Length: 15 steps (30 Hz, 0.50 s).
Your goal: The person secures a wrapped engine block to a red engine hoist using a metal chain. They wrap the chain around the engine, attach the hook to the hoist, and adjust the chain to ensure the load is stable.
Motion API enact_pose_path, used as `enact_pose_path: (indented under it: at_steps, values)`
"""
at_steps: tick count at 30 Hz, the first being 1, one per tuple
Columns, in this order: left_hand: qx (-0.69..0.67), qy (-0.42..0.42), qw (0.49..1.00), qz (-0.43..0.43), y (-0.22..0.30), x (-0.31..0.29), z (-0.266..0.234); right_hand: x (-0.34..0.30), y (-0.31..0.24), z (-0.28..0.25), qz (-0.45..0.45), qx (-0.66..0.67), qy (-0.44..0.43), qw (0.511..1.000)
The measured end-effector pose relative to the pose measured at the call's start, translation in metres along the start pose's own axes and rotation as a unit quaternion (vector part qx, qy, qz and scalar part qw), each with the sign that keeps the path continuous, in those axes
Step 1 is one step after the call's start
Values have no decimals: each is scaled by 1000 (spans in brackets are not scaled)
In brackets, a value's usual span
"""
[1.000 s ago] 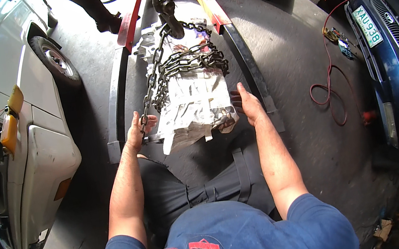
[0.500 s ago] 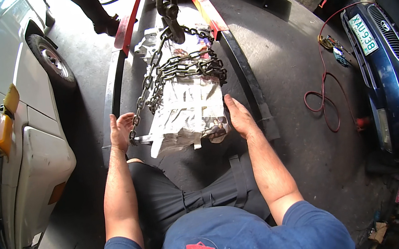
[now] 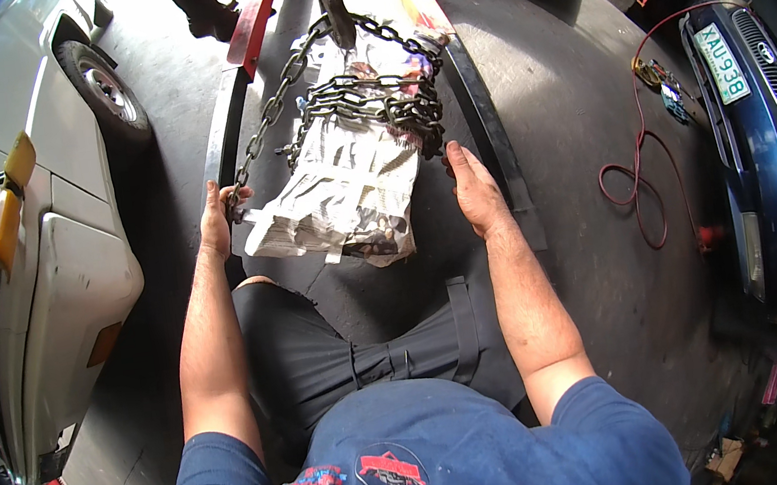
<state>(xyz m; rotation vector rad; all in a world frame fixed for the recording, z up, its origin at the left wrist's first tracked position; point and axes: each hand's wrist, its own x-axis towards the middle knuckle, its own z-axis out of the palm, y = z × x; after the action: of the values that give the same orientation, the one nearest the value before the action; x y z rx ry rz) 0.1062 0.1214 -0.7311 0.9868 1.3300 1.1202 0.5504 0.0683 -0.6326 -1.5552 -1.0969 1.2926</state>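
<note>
A long bundle of stacked newspaper (image 3: 343,194) is bound with several turns of dark steel chain (image 3: 365,98) and hangs beneath a heavy hook (image 3: 337,19). A loose length of chain slants down from the hook to my left hand (image 3: 217,221). That hand is upright, thumb raised and fingers apart, with the chain's end lying against its fingers. The bundle's near left corner is close beside it. My right hand (image 3: 477,192) is open on the other side, palm facing inward, with a gap between it and the paper.
Red and black steel legs (image 3: 486,122) of a hoist flank the bundle. A white vehicle (image 3: 42,219) stands at left, a dark blue car bumper (image 3: 757,135) at right. A red hose (image 3: 641,150) coils on the floor. Someone's dark shoe (image 3: 217,20) shows at the far left.
The bundle has swung left and away from me, leaving my right hand apart from it. Both hands have moved slightly farther forward, and the slanting chain has shifted left.
</note>
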Motion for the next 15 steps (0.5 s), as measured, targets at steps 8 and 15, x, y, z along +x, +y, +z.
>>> enact_pose_path:
  at_steps: [8, 15]
  values:
    - [30, 54, 998, 29, 13, 8, 3, 1, -9, 6, -4, -41, 20, 999]
    - [64, 52, 996, 36, 31, 9, 9, -7, -10, 0, 2, -31, 16, 999]
